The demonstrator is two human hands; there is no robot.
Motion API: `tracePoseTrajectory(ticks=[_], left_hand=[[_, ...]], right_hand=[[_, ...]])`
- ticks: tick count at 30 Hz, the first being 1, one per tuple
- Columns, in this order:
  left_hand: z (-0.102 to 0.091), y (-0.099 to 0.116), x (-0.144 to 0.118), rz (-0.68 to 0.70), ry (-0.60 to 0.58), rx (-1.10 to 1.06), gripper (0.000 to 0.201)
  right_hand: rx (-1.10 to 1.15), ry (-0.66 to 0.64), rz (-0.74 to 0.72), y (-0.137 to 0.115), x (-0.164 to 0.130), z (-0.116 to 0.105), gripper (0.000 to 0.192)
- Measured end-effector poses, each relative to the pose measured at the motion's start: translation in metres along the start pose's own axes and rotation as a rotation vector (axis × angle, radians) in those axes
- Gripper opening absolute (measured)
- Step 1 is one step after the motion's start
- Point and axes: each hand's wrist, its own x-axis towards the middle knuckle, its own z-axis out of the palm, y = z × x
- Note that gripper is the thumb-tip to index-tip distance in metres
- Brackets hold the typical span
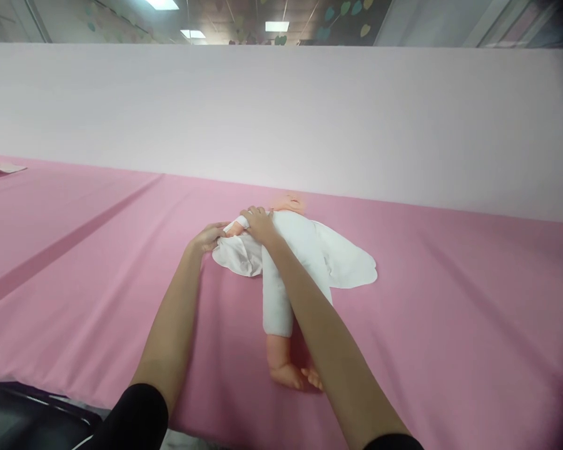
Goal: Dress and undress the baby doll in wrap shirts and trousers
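Note:
A baby doll (304, 250) in white clothes lies on its back on the pink mat, its head away from me and its bare feet towards me. A loose white garment (248, 256) spreads out from under it on both sides. My left hand (209, 237) is closed at the end of the garment's left part, beside the doll's hand (235, 229). Across the doll's upper arm near the shoulder lies my right hand (259, 225), its fingers curled over the white sleeve. My right forearm covers part of the doll's legs.
The pink mat (98, 275) covers the table, and a white wall panel (281, 119) rises along its far edge. A pale cloth (0, 169) lies at the far left. Below the mat's near left edge is a black chair-like surface (28, 419).

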Motion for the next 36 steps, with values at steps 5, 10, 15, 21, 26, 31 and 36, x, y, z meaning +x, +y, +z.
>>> tracePoseTrajectory(ticks=[5, 10, 15, 21, 26, 31, 36], left_hand=[[0.0, -0.002, -0.003, 0.057, -0.175, -0.031, 0.068], [-0.003, -0.007, -0.001, 0.101, -0.167, -0.052, 0.071], [-0.009, -0.012, 0.003, 0.077, -0.129, -0.043, 0.078], [-0.005, -0.009, -0.001, 0.076, -0.114, -0.012, 0.07], [0.015, 0.009, -0.005, 0.004, 0.189, 0.336, 0.053], [0.029, 0.029, -0.009, 0.151, 0.293, 0.531, 0.041], [0.031, 0.044, -0.019, 0.173, 0.213, 0.484, 0.036]], right_hand=[[0.03, 0.0, 0.039, -0.001, 0.0, -0.002, 0.039], [0.085, 0.015, 0.083, -0.003, 0.001, -0.005, 0.039], [0.211, 0.032, 0.195, -0.003, 0.007, -0.009, 0.043], [0.305, 0.07, 0.201, -0.002, 0.009, -0.006, 0.041], [0.469, 0.036, 0.208, 0.0, 0.011, -0.006, 0.046], [0.662, -0.136, 0.061, 0.008, -0.004, -0.028, 0.059], [0.597, -0.061, 0.13, 0.043, -0.043, -0.052, 0.051]])
